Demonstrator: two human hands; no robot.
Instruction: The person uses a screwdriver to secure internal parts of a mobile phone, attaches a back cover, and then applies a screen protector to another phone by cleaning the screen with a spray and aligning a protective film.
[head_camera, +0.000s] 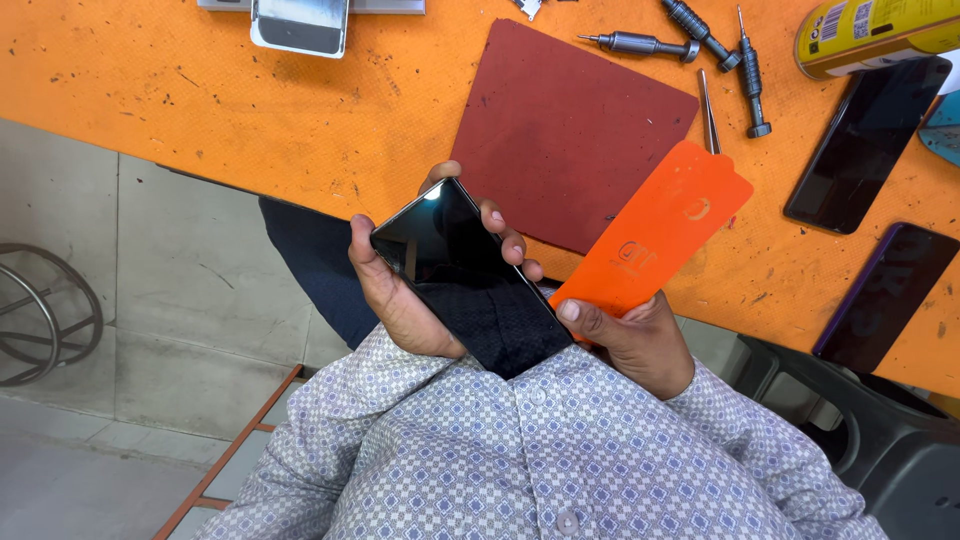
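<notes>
Left hand (400, 300) cradles smartphone (468, 280) screen-up, steadying it; right hand (635, 335) pinches orange plastic card (655, 235) at 3 o'clock, above orange worktop (250, 120).

Looks like a small phone-repair workshop. Scuffed orange table (200, 110) across the top of the frame, with a dark red work mat (570, 130), precision screwdrivers (700, 40) at the upper right, and spare dark phones (865, 145) along the right edge. Bare concrete floor (130, 300) at the lower left.
</notes>
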